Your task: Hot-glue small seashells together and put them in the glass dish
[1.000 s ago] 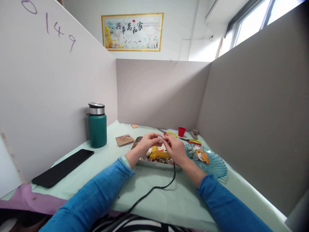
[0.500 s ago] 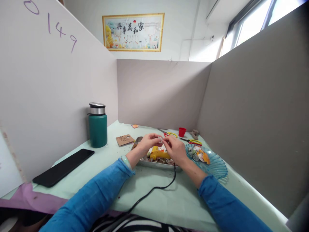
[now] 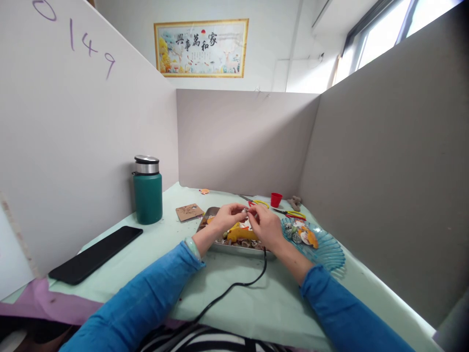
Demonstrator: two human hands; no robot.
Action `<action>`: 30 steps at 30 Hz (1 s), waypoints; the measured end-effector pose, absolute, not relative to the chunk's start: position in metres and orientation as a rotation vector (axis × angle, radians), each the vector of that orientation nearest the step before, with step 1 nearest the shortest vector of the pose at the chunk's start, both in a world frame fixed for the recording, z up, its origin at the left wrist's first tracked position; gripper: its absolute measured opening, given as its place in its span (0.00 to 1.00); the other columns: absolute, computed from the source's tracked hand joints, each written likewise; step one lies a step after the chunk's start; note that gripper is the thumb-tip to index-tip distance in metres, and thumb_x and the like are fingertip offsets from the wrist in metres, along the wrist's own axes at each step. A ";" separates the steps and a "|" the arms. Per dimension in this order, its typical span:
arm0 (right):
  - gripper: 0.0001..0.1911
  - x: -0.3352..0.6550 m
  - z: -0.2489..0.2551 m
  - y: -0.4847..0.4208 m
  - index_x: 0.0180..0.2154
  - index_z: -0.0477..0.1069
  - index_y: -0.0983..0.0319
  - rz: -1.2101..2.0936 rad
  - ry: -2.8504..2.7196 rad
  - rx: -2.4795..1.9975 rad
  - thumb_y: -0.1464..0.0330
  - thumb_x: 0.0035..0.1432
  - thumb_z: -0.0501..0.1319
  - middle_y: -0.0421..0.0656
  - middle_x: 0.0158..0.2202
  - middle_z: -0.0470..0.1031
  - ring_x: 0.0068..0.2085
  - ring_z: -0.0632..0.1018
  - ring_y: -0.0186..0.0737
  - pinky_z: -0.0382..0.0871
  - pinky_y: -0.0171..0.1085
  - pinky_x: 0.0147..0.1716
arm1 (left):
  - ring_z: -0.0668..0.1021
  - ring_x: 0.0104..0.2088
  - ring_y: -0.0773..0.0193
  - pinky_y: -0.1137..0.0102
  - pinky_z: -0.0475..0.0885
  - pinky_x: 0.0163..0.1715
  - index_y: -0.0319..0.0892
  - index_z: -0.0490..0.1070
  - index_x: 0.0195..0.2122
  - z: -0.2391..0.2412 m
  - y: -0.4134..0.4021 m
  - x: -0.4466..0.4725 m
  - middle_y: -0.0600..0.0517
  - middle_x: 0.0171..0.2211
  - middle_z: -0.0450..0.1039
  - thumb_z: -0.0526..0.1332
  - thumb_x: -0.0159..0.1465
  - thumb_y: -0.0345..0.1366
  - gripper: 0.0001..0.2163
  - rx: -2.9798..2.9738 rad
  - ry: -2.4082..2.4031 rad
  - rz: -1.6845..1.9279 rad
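Observation:
My left hand [image 3: 229, 216] and my right hand [image 3: 266, 222] meet above a metal tray [image 3: 229, 248], thumbs and fingertips closed in a pinch. Between them is a small whitish piece [image 3: 245, 210], too small to name and partly covered by the fingers. Under the hands, a yellow glue gun [image 3: 242, 234] lies in the tray on a heap of shells and small bits. Its black cord [image 3: 234, 285] runs over the front of the tray toward my lap. A bracelet circles my left wrist.
On the right is a blue glass plate [image 3: 331, 252] with shells [image 3: 304, 234]. Behind it are scissors [image 3: 291, 214], a red cup [image 3: 276, 199] and a grey lump [image 3: 294, 202]. A brown card [image 3: 189, 212], green bottle [image 3: 148, 195] and black phone [image 3: 95, 254] are on the left. Grey partitions [image 3: 245, 137] surround the table.
The small whitish piece has been turned between my fingertips and shows less now. My hands stay nearly in place over the tray.

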State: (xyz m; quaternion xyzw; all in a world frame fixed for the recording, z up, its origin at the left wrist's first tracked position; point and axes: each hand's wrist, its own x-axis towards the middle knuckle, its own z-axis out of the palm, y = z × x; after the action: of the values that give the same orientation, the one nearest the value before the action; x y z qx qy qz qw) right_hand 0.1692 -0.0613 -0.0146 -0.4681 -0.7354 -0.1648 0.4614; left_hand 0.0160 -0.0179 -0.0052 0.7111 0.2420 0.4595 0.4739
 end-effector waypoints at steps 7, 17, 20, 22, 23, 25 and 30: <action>0.05 0.171 -0.014 -0.060 0.31 0.67 0.60 -0.424 -1.776 -1.231 0.69 0.57 0.54 0.41 0.30 0.72 0.28 0.71 0.35 0.59 0.33 0.28 | 0.75 0.32 0.65 0.70 0.71 0.34 0.35 0.71 0.40 -0.007 -0.016 0.016 0.46 0.37 0.74 0.66 0.51 0.35 0.16 1.764 0.629 1.114; 0.06 0.173 -0.014 -0.051 0.28 0.66 0.60 -0.107 -1.660 -1.208 0.67 0.55 0.54 0.39 0.26 0.72 0.26 0.71 0.34 0.61 0.33 0.28 | 0.76 0.34 0.64 0.71 0.71 0.33 0.36 0.71 0.41 -0.002 -0.021 0.013 0.46 0.37 0.74 0.61 0.53 0.30 0.13 1.784 0.764 1.157; 0.07 0.174 -0.014 -0.048 0.27 0.66 0.60 0.099 -1.594 -1.177 0.65 0.54 0.55 0.38 0.23 0.71 0.24 0.70 0.34 0.62 0.33 0.27 | 0.76 0.33 0.65 0.70 0.71 0.32 0.36 0.70 0.41 -0.002 -0.021 0.012 0.45 0.38 0.74 0.62 0.54 0.33 0.13 1.768 0.740 1.158; 0.07 0.174 -0.014 -0.047 0.27 0.66 0.60 0.164 -1.577 -1.153 0.64 0.53 0.55 0.38 0.22 0.70 0.23 0.70 0.35 0.62 0.33 0.26 | 0.75 0.32 0.66 0.70 0.71 0.31 0.36 0.70 0.42 -0.004 -0.021 0.013 0.45 0.39 0.73 0.63 0.53 0.34 0.15 1.770 0.692 1.138; 0.07 0.174 -0.013 -0.047 0.27 0.66 0.61 0.182 -1.576 -1.140 0.64 0.53 0.55 0.38 0.21 0.70 0.23 0.70 0.34 0.62 0.33 0.25 | 0.75 0.32 0.66 0.70 0.71 0.31 0.36 0.69 0.43 -0.004 -0.020 0.013 0.45 0.40 0.72 0.64 0.53 0.35 0.17 1.778 0.669 1.124; 0.07 0.172 -0.013 -0.049 0.27 0.65 0.60 0.208 -1.588 -1.118 0.64 0.53 0.56 0.37 0.21 0.69 0.23 0.70 0.34 0.62 0.33 0.25 | 0.75 0.31 0.67 0.70 0.71 0.31 0.35 0.68 0.44 -0.006 -0.019 0.014 0.45 0.39 0.72 0.65 0.52 0.36 0.19 1.790 0.638 1.099; 0.06 0.169 -0.010 -0.056 0.27 0.65 0.61 0.166 -1.639 -1.123 0.65 0.53 0.55 0.37 0.21 0.69 0.23 0.69 0.34 0.61 0.33 0.25 | 0.74 0.29 0.66 0.69 0.72 0.30 0.35 0.67 0.43 -0.012 -0.014 0.016 0.49 0.32 0.71 0.66 0.51 0.38 0.20 1.774 0.606 1.090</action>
State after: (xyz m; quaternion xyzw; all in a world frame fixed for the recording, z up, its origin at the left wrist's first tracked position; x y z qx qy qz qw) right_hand 0.1695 -0.0556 -0.0102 -0.4730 -0.6905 0.0698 0.5428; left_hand 0.0159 -0.0138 -0.0116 0.7231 0.2468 0.4442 0.4678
